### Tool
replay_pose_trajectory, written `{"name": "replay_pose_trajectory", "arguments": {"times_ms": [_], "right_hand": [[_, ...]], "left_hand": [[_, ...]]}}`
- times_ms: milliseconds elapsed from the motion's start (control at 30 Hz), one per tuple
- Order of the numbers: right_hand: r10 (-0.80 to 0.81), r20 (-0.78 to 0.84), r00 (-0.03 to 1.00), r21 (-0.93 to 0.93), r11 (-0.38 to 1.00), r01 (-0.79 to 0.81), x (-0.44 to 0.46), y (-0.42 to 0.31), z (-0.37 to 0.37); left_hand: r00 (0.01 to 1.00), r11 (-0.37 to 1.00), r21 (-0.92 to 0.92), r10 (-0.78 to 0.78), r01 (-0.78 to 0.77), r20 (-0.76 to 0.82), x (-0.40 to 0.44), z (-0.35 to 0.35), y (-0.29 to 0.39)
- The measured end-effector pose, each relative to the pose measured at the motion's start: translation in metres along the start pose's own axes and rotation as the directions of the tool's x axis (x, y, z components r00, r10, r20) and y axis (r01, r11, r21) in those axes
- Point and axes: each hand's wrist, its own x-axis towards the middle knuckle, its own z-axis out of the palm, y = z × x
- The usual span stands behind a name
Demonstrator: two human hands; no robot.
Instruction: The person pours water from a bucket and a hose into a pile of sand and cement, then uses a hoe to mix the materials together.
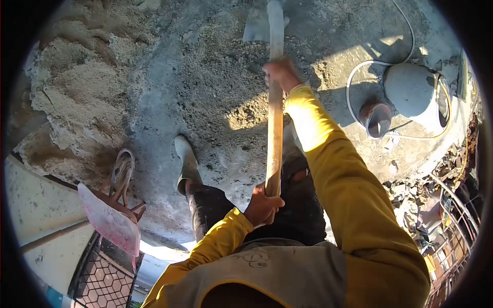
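A long wooden handle (pixel 275 123) runs from my waist up toward the top of the view, where a flat grey metal blade (pixel 256 26) meets the ground. My left hand (pixel 263 205) is wrapped round the lower end of the handle, close to my body. Farther up, my right hand (pixel 281 73) grips the same handle, slightly blurred. Loose grey-brown gravelly material (pixel 221 66) lies spread on the concrete around the blade and in front of my boot (pixel 185 150).
A sandy heap (pixel 82 97) rises at the left, above a wheelbarrow (pixel 110 218) at the lower left. At right are a bucket (pixel 379 121), a rounded grey container (pixel 409 90) and a looping hose (pixel 351 87). Rubble (pixel 411 205) lies beyond them.
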Motion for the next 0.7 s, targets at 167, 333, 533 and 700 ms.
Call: {"name": "replay_pose_trajectory", "arguments": {"times_ms": [167,333,533,700], "right_hand": [[0.026,0.328,0.944,0.24,0.965,-0.11,-0.054,0.145,-0.014],[0.058,0.32,0.946,0.193,0.973,-0.125,-0.042,0.16,-0.013],[0.37,0.243,0.897,0.192,0.888,-0.418,-0.068,0.223,-0.001],[0.03,0.125,0.992,0.124,0.991,-0.045,-0.177,0.155,-0.011]], "left_hand": [[0.953,0.969,0.02,-0.239,0.246,-0.186,-0.043,0.014,-0.062],[0.96,0.969,0.097,-0.206,0.227,-0.189,-0.04,-0.014,-0.09],[0.928,0.816,0.483,-0.162,0.317,-0.335,-0.022,-0.042,-0.215],[0.973,0.905,0.411,-0.018,0.113,-0.229,-0.027,-0.034,-0.267]]}}
